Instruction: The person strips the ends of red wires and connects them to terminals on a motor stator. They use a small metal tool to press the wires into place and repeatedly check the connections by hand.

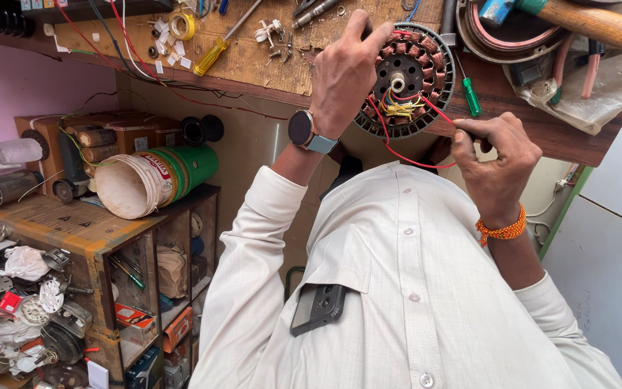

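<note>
wooden bench (268,65) | round copper-wound stator (408,75) | left hand (343,75) clamped on stator | right hand (494,162) pinching red wire (412,160)

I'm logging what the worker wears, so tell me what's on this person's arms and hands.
Both arms are in long, loose, off-white shirt sleeves with buttoned cuffs. The left hand is bare; its wrist carries a round dark-faced watch on a light blue strap. The right hand is bare too, with a braided orange thread band at the wrist. No gloves or rings show.
</note>
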{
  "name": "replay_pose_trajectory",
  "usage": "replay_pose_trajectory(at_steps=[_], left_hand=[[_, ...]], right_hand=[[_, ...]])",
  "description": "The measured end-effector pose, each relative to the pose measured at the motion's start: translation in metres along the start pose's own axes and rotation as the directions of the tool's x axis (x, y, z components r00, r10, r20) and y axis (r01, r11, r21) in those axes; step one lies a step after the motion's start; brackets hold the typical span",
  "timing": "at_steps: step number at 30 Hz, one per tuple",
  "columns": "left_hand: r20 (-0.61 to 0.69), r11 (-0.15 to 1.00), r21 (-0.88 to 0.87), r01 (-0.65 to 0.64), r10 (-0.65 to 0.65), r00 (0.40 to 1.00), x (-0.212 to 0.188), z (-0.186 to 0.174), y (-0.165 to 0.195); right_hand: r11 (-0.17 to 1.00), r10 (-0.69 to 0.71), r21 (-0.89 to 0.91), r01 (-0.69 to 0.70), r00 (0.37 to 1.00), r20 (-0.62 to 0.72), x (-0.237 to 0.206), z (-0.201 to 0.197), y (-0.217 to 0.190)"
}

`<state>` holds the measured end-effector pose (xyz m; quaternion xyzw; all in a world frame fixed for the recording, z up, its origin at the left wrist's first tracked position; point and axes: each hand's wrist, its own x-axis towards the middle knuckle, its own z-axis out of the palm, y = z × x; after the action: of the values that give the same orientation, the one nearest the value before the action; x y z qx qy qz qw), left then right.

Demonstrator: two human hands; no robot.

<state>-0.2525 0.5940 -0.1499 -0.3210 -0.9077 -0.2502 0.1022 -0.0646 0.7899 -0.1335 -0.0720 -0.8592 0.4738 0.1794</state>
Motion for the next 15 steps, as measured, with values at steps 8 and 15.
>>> replay_pose_trajectory(at_steps=[8,15], left_hand=[[0.036,1.000,-0.002,0.015,-0.015,0.999,-0.0001,0.0021,0.0000],[0.034,1.000,0.011,0.006,-0.007,0.999,-0.0007,0.0040,-0.0006]], right_hand=[[0.999,0.022,0.044,-0.021,0.999,-0.044,-0.0048,-0.0036,0.0034],[0.998,-0.029,0.065,0.026,0.998,0.052,-0.0063,-0.0043,0.0072]])
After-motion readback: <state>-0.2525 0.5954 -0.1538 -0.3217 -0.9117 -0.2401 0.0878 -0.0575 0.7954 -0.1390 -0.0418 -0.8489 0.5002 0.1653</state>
